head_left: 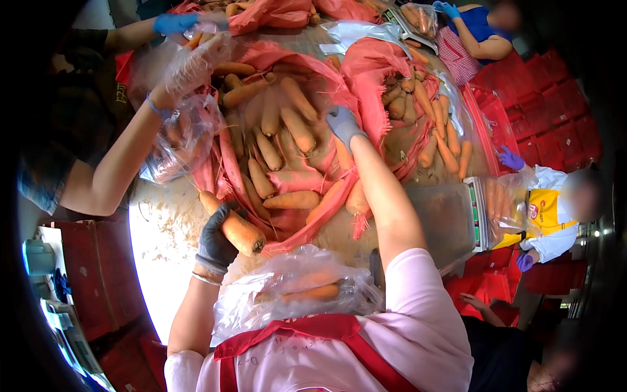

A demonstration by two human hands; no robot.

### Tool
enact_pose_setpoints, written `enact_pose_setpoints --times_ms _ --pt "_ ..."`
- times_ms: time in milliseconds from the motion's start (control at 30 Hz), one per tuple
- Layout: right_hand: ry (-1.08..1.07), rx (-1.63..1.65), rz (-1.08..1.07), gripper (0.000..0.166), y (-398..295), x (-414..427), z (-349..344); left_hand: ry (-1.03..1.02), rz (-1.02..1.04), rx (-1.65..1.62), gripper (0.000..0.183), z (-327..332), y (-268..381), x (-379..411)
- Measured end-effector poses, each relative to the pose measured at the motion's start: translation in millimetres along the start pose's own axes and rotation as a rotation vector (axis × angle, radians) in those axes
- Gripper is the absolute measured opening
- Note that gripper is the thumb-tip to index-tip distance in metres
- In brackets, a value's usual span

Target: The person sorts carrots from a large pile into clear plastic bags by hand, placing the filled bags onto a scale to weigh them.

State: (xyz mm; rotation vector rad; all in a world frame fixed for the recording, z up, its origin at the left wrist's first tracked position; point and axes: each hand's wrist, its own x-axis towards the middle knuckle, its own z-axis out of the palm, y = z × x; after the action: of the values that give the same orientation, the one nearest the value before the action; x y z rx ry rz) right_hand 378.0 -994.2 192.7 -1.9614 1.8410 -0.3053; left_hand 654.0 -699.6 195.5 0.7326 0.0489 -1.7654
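Observation:
My left hand (213, 245), in a dark glove, grips a large carrot (240, 229), its thick end pointing towards me. A red woven sack (223, 159) lies spread open before me with several loose carrots (299, 130) in it. My right hand (344, 126), in a grey glove, reaches to the sack's right side, with one carrot just below it. Its fingers are blurred, and what they hold cannot be made out. Against my front lies a clear plastic bag (294, 279) with carrots inside.
A second red sack (365, 73) spills carrots on the right. Beyond a clear plastic bin (436, 215), a scale (477, 213) carries a bagged load near a co-worker in a yellow apron (543, 210). At left, a co-worker's gloved hand (193, 68) reaches over the table near a filled bag (183, 137).

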Motion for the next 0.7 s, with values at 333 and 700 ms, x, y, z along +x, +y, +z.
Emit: enact_pose_setpoints --times_ms 333,700 --pt "-0.290 0.599 0.360 0.031 -35.5 41.1 34.6 -0.057 0.008 0.032 0.032 12.2 5.9 -5.3" --pt "-0.657 1.011 0.041 0.028 -64.8 -168.2 -42.3 -0.191 0.005 -0.171 0.024 32.9 -10.5 -10.2"
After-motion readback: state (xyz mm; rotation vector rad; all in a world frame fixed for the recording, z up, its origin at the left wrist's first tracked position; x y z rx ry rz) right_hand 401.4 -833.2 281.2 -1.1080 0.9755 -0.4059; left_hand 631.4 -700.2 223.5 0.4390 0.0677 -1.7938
